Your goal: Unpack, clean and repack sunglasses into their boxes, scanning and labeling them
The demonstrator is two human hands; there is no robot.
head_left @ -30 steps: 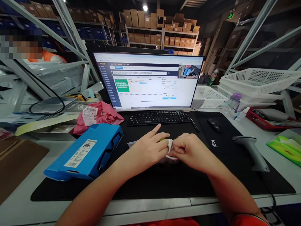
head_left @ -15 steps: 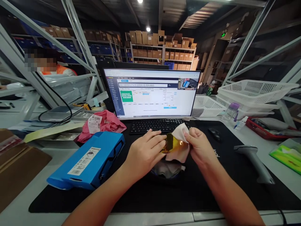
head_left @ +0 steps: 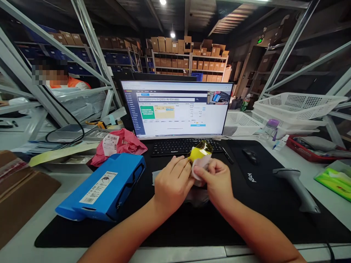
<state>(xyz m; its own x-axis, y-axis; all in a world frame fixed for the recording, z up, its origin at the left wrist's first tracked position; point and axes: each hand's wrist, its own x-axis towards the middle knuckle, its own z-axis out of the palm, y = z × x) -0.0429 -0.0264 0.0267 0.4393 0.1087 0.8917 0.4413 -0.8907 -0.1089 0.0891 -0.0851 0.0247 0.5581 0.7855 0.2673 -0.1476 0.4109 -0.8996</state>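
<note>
In the middle of the desk, my left hand [head_left: 173, 179] is closed around the left side of a shiny yellow mirrored lens [head_left: 205, 147]. My right hand [head_left: 221, 182] pinches a pale cloth [head_left: 202, 165] against the lens, thumb on top. Part of the lens and the ends of several fingers are hidden by the cloth and hands. Below the hands, a greyish, blurred piece [head_left: 197, 196] shows; whether it joins the lens I cannot tell. To the left lies a blue box [head_left: 111, 182] with a white label picturing goggles.
A keyboard [head_left: 175, 147] and monitor [head_left: 178, 117] stand beyond my hands. On the right are a mouse [head_left: 250, 156], a grey barcode scanner [head_left: 297, 190] and white baskets [head_left: 296, 106]. A pink bag [head_left: 126, 142] lies behind the box. A co-worker [head_left: 72, 82] is at the far left.
My right hand has moved left and down with the cloth, closer to my left hand. The yellow lens has turned and its upper part now shows above the cloth.
</note>
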